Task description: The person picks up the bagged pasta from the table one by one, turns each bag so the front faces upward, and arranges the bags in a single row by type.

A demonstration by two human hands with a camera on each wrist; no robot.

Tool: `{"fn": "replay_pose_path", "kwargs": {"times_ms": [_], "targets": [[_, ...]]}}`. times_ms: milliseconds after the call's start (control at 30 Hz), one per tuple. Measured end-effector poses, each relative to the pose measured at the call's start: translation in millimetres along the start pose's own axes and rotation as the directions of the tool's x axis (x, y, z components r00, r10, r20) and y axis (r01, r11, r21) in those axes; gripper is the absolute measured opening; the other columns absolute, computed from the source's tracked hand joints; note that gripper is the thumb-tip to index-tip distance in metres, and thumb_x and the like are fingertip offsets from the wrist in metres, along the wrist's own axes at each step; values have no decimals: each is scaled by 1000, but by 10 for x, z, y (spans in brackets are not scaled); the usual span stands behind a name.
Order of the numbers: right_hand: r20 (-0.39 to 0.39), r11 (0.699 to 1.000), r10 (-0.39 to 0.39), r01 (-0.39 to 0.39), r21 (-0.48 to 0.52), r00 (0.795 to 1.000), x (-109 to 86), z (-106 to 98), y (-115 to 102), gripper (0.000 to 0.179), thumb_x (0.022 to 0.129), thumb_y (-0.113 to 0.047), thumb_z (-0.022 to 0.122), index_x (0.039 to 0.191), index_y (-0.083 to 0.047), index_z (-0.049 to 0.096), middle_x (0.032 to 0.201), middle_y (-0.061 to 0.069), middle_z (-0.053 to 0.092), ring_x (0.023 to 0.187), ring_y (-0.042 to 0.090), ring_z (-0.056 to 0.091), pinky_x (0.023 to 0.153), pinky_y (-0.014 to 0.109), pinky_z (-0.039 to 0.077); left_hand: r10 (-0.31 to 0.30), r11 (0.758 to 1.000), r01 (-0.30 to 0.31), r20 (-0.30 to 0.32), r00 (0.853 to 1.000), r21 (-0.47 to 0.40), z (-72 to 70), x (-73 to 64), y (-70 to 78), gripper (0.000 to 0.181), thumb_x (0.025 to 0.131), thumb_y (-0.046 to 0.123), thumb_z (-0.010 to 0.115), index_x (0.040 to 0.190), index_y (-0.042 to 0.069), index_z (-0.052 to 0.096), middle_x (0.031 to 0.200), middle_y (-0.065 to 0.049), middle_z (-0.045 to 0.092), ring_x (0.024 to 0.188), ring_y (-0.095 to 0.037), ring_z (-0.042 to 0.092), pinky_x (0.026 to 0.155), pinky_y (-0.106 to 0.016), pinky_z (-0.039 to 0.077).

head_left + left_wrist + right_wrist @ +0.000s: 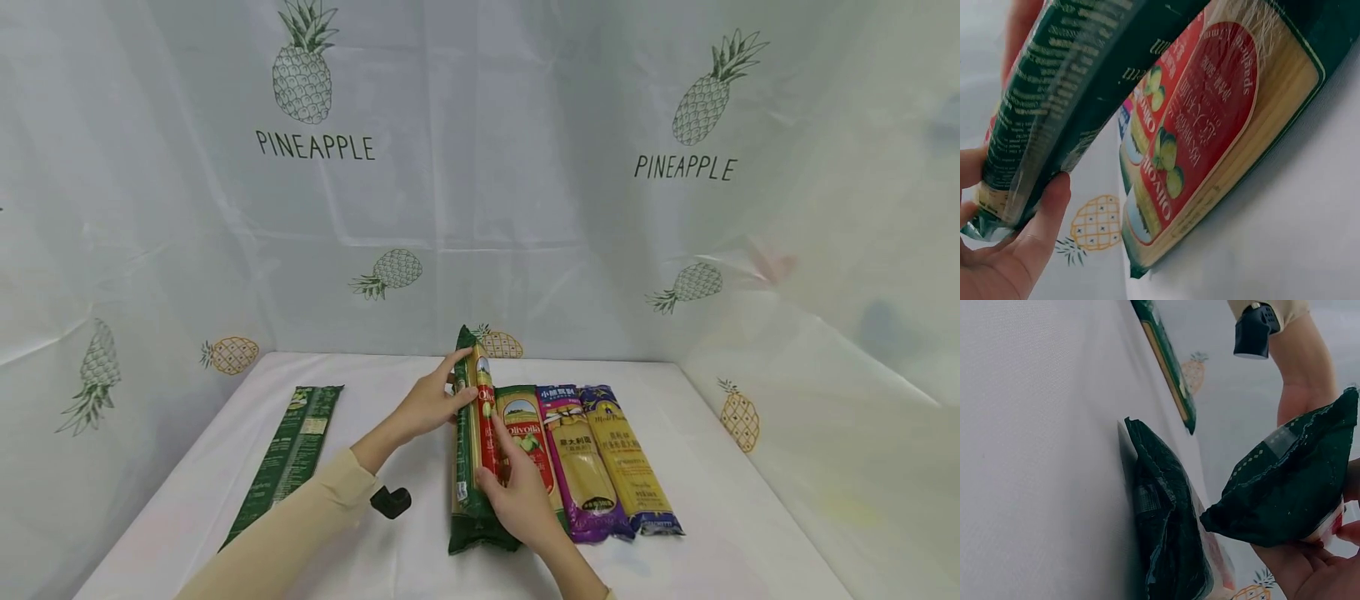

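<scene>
A person's left hand [432,406] grips the far end and the right hand [519,493] the near end of a green-and-red spaghetti packet [463,442], raised with its broad face turned aside over a white-clothed table [408,571], beside a row of three flat-lying packets [581,467]. The left-wrist view reveals what the head view largely hides: another Olivoilà packet [1222,100] lying beneath, straight pale strands behind clear, wrinkled film. From the right wrist (which catches a gap between the two), the glossy dark ends [1291,481] show creased, crimped seams.
</scene>
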State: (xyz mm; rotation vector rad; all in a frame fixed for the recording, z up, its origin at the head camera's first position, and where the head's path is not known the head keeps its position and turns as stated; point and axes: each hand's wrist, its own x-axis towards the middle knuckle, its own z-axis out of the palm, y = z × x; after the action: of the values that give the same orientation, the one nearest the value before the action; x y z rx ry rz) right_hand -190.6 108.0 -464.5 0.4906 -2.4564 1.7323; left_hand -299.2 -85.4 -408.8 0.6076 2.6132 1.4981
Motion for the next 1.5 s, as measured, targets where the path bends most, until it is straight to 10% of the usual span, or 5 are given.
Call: {"fn": "replay_pose_path", "kwargs": {"times_ms": [533, 700, 933, 1233, 1500], "targets": [[38, 1000, 13, -12, -12, 999, 8, -28, -74, 80, 102, -23, 75, 169, -22, 31, 122, 15, 65, 85, 16, 64, 69, 25, 58, -89, 990, 81, -62, 994, -118, 56, -21, -65, 67, 107, 23, 67, 165, 31, 36, 159, -19, 48, 125, -36, 66, 93, -48, 60], [102, 990, 124, -130, 58, 987, 10, -68, -76, 81, 106, -35, 68, 172, -29, 21, 122, 13, 61, 88, 19, 60, 69, 29, 55, -115, 979, 101, -71, 991, -175, 37, -18, -71, 66, 106, 18, 67, 164, 29, 37, 159, -19, 48, 131, -38, 61, 99, -52, 57], [233, 874, 306, -369, 316, 923, 10, -143, -60, 82, 109, -45, 59, 172, -39, 8, 135, 14, 48, 90, 18, 51, 71, 30, 50, -136, 942, 110, -61, 989, -318, -1, 8, -81, 67, 105, 9, 64, 164, 25, 36, 152, -23, 50, 126, -35, 64, 96, -48, 59], [418, 657, 268, -483, 579, 868, -19, -171, 6, 87, 109, -29, 58, 171, -42, 0, 163, 14, 41, 125, 18, 63, 102, 37, 53, -117, 904, 111, 10, 993, -414, -9, 16, -116, 65, 108, 7, 58, 165, 21, 30, 148, -25, 52, 122, -32, 66, 98, -48, 58], [353, 712, 254, -421, 562, 900, -17, -139, 31, 89, 108, -28, 65, 173, -37, 5, 159, 18, 46, 124, 23, 66, 100, 40, 56, -142, 904, 146, 42, 989, -402, -8, 10, -126, 68, 108, 11, 57, 167, 26, 25, 146, -24, 54, 115, -27, 69, 95, -43, 59]]}}
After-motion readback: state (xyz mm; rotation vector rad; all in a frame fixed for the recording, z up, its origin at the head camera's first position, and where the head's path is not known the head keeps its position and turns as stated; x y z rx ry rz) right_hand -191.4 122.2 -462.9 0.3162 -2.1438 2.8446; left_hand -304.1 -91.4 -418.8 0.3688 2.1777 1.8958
